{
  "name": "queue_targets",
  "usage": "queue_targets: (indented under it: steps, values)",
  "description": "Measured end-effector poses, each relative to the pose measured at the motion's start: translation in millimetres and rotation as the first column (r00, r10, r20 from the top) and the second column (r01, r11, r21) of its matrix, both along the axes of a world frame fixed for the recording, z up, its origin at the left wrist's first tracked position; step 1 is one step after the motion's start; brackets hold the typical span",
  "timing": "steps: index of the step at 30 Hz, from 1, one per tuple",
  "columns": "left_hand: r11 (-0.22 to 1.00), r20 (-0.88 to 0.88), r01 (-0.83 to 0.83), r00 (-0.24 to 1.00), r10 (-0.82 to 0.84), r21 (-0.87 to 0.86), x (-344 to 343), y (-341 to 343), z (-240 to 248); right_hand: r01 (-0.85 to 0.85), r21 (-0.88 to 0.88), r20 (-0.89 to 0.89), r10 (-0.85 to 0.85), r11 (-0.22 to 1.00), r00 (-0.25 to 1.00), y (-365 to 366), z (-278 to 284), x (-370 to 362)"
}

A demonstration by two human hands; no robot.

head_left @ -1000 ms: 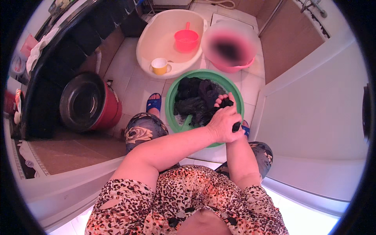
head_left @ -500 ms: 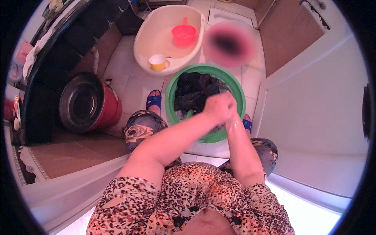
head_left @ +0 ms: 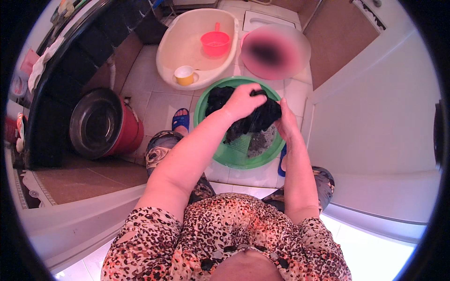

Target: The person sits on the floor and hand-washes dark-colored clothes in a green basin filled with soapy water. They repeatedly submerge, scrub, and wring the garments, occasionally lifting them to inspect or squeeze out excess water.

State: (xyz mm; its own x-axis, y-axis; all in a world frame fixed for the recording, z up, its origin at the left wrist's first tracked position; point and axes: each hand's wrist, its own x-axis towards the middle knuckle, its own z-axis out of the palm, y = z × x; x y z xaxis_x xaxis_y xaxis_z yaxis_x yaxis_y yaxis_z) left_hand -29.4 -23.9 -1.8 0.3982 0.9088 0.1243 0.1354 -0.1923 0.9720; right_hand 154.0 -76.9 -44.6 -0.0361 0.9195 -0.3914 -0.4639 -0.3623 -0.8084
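Observation:
A wet black cloth [head_left: 255, 119] lies bunched over the green basin [head_left: 202, 105] between my knees. My left hand [head_left: 244, 99] grips the cloth from above, fingers curled into its folds. At the cloth's right end, my right hand [head_left: 287, 122] holds its edge, with part of the fingers hidden behind the fabric. Below the cloth, a ridged green washboard surface [head_left: 236, 147] shows inside the basin, next to greyish sudsy water [head_left: 262, 140].
Beyond stands a cream tub [head_left: 164, 51] with a red dipper [head_left: 215, 44] inside and a yellow cup [head_left: 184, 76] on its near rim. A blurred pink round thing [head_left: 300, 51] is at far right. At left, a black basin [head_left: 96, 124] leans against a red bucket [head_left: 133, 129].
My hands were together over the basin's right side. Now they are apart, the left farther up and left, with the black cloth lifted and spread between them. The washboard surface shows more.

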Motion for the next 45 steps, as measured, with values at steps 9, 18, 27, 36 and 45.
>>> queue_targets:
  steps: [9, 18, 27, 36, 45]
  values:
    - [0.831, 0.451, -0.250, 0.744, 0.494, -0.498, 10, 9, -6, -0.310, 0.136, 0.581, 0.178, 0.941, 0.794, -2, -32, -22]
    - [0.829, 0.394, -0.325, 0.762, 0.514, -0.454, -4, 28, -8, 0.219, 0.093, -0.013, -0.219, 0.971, 0.976, 20, -74, -3]
    - [0.800, -0.424, 0.243, 0.905, 0.016, 0.548, 60, -74, -22, 0.243, -0.127, -0.412, -0.274, 0.962, 0.869, -2, -74, -12]
    - [0.873, -0.317, -0.081, 0.912, 0.259, 0.481, 51, -48, -33, 0.130, -0.084, -0.343, -0.151, 0.988, 0.927, 0, -61, -29]
    - [0.937, -0.528, -0.258, 0.775, 0.347, 0.236, 28, -13, -41, 0.114, -0.326, -0.167, -0.175, 0.939, 0.970, 5, -45, -40]
